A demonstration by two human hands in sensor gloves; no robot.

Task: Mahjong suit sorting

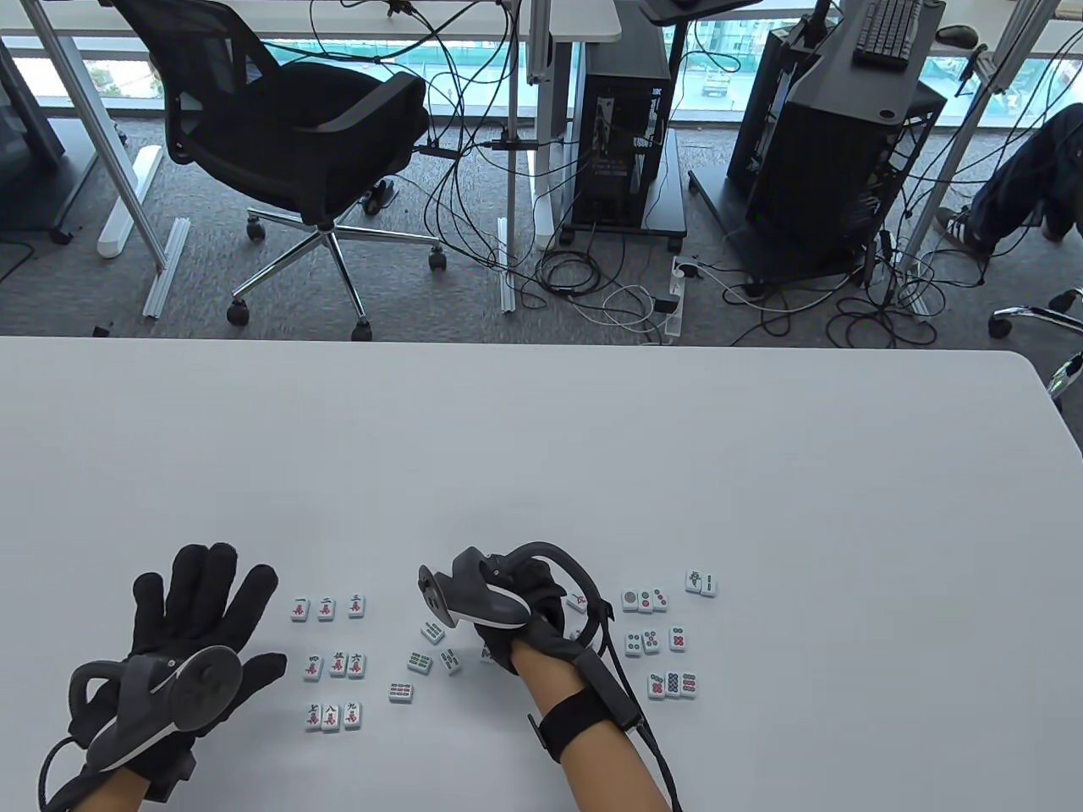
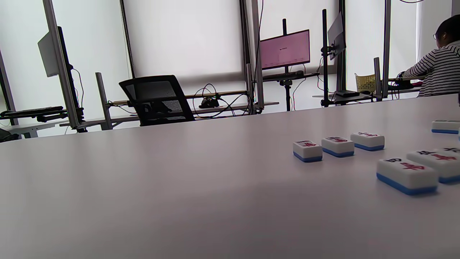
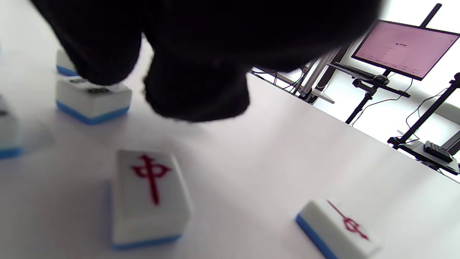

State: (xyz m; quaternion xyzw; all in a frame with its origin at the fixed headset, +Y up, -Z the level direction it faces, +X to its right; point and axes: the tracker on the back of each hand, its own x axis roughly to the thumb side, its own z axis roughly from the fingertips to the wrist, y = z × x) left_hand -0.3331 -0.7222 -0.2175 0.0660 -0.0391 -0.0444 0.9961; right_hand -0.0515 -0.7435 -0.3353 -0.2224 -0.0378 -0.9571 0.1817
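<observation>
While the left hand (image 1: 182, 643) lies flat on the white worktop (image 1: 541, 457) with fingers spread, released, the right hand (image 1: 516, 605) is curled knuckles-up over loose tiles at centre; whether it grips one I cannot tell. Character tiles (image 1: 330, 661) sit in three rows of three just right of the left hand. Bamboo tiles (image 1: 420, 661) lie scattered near the right hand. Dot tiles (image 1: 653, 641) are grouped in rows to its right. Right wrist view: two red-dragon tiles (image 3: 149, 194) face up, apart, below the gloved fingers (image 3: 196, 86).
</observation>
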